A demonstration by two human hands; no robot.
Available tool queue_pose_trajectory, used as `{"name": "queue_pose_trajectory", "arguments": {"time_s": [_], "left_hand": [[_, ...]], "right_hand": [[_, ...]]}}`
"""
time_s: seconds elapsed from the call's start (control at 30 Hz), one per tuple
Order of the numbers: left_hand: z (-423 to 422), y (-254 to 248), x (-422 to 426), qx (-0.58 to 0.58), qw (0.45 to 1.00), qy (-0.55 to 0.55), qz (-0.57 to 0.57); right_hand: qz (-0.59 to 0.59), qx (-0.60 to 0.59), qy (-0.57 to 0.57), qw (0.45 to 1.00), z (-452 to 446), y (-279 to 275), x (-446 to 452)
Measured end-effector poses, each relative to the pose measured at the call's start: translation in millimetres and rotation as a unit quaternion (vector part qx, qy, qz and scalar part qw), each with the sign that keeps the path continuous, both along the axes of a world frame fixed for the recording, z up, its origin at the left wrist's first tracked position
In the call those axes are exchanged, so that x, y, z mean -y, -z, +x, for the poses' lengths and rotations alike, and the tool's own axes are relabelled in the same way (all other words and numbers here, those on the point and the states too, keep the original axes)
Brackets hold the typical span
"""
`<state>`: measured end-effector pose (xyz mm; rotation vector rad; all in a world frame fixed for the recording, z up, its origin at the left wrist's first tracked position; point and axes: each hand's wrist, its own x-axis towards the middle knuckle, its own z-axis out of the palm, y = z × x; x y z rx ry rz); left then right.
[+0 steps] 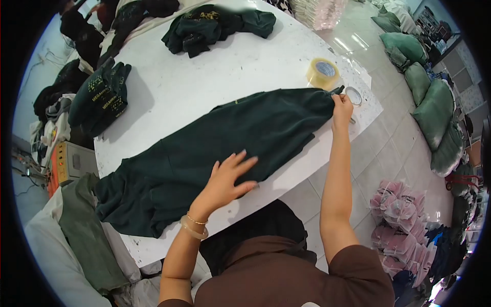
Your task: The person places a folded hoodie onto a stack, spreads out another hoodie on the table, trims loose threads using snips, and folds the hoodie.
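Note:
A dark green garment lies stretched diagonally across the white table. At its narrow right end my right hand pinches the fabric edge between closed fingers. My left hand, with bracelets at the wrist, is over the garment's lower middle, its fingers spread and slightly blurred; whether it touches the cloth is unclear. Just beyond the right end are a roll of clear tape and a small round ring-like item.
Crumpled dark green garments lie at the table's far side. A folded printed garment sits at its left edge. Green sacks and pink bagged bundles stand on the floor to the right. An orange-fronted box is at left.

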<state>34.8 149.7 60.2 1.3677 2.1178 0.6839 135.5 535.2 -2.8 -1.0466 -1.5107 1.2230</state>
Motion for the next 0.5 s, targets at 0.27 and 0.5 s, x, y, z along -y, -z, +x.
{"name": "queue_pose_trajectory", "arguments": {"time_s": [0.27,0.5], "left_hand": [[-71.7,-76.6,-138.9,0.243,0.92,-0.081,0.295],[-103.9,-81.5,-108.3,0.461,0.84,-0.083,0.274]], "right_hand": [[-0.152,-0.314,-0.33,0.877,0.4,-134.3,130.8],[-0.125,-0.342,-0.324,0.873,21.6,-132.2,120.6]]}}
